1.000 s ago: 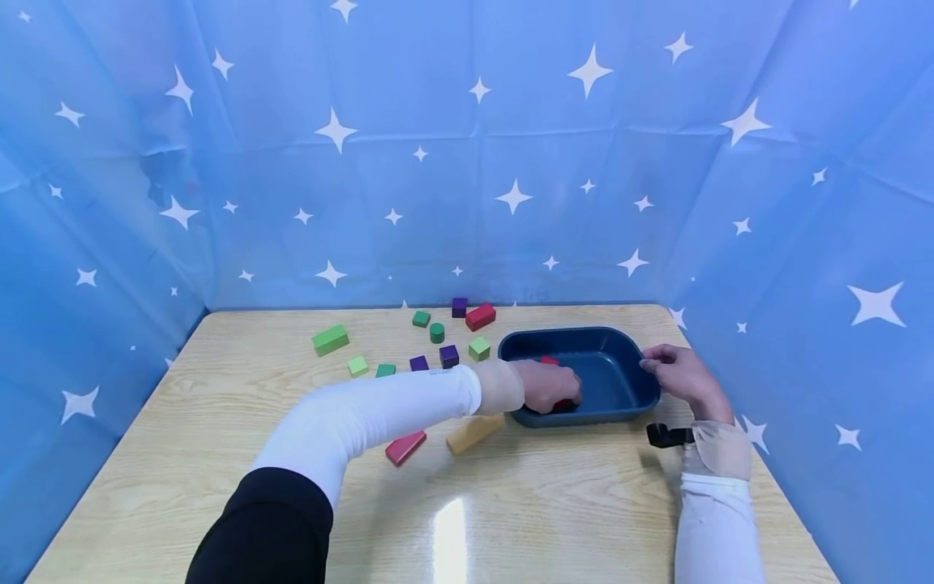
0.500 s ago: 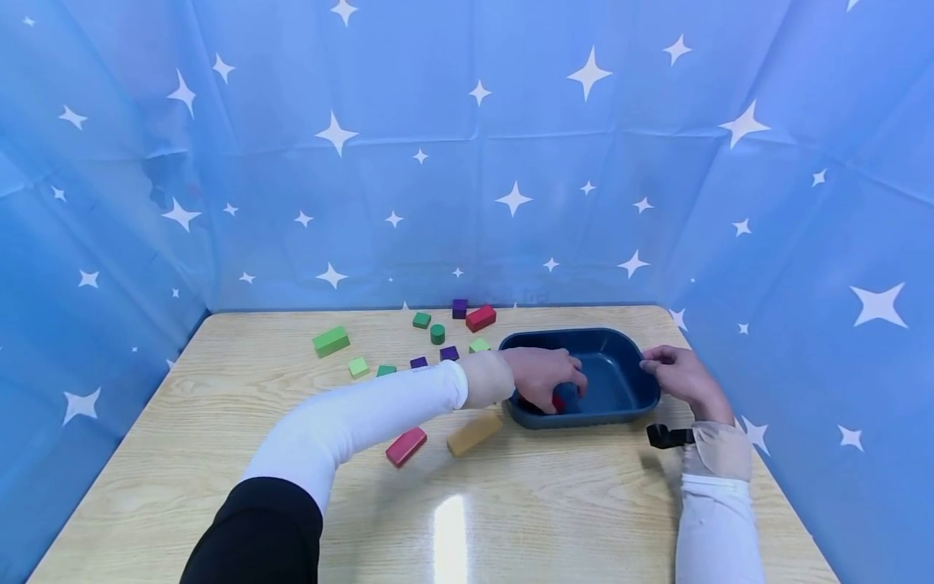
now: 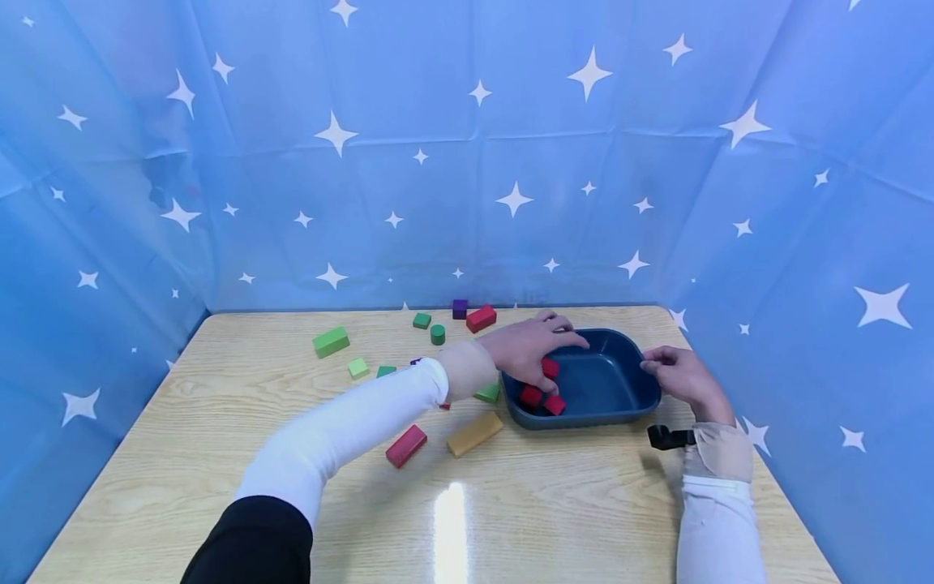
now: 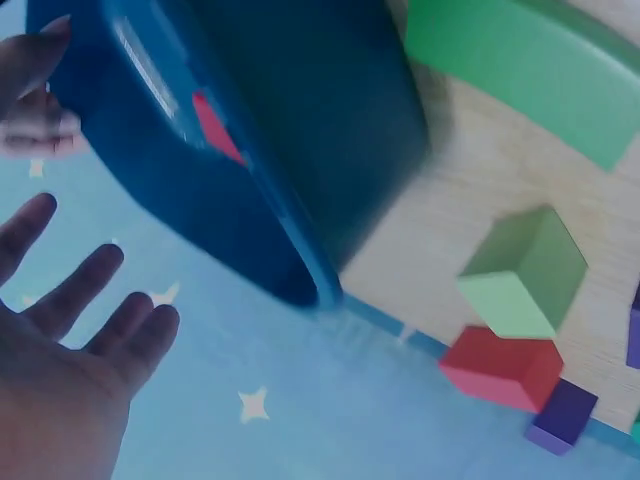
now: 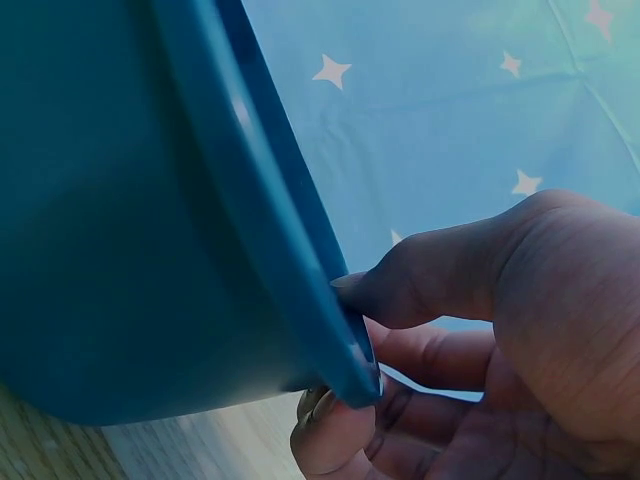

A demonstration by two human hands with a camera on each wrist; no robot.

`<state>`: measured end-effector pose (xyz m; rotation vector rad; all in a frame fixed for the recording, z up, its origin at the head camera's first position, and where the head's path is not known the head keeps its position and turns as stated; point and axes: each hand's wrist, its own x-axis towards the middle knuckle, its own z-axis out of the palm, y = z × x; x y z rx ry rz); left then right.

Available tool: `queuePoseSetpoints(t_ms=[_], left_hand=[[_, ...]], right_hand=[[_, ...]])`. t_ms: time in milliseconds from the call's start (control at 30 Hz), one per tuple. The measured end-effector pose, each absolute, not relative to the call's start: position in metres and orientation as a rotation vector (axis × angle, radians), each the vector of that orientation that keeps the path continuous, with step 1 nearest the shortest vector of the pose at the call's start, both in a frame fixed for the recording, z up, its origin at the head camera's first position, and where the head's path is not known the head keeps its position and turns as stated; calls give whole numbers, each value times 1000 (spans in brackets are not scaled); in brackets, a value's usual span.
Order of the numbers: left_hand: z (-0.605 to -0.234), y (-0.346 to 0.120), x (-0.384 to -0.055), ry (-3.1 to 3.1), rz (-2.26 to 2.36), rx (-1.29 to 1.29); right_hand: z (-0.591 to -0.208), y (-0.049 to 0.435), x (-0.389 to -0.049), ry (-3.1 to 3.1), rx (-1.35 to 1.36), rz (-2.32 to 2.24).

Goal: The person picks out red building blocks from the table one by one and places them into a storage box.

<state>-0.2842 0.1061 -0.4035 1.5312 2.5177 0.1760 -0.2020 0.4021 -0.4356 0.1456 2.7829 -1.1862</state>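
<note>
A dark blue rectangular tub (image 3: 601,385) sits at the right of the table. Red blocks (image 3: 554,405) lie at its left end. Over that end my left hand (image 3: 527,349) is spread with nothing in its grasp; in the left wrist view its loose fingers (image 4: 125,325) stand apart from the tub wall. At the opposite end, my right hand (image 3: 682,380) pinches the tub's rim, thumb (image 5: 400,285) on top and fingers below. A green block (image 3: 487,392) lies against the tub's left side, partly hidden by the left wrist.
Wooden blocks are scattered left of the tub: a yellow one (image 3: 474,434), a pinkish red one (image 3: 406,446), a long light green one (image 3: 331,341), a green cylinder (image 3: 437,334), a red one (image 3: 481,318) and a purple one (image 3: 460,309). A starry blue curtain (image 3: 438,162) surrounds the table.
My left hand has let go of a red block inside the tub, then risen and drawn back left with its fingers opening. The right hand keeps its hold on the rim.
</note>
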Motion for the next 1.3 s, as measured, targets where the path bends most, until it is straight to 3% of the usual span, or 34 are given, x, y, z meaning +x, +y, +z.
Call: queuePoseSetpoints(t_ms=[567, 1300], left_hand=[[-395, 61, -340, 2774, 413, 1135], [-431, 48, -375, 2756, 423, 859]], right_hand=[[-434, 402, -199, 2767, 172, -1177], [-435, 402, -201, 2765, 183, -1166]])
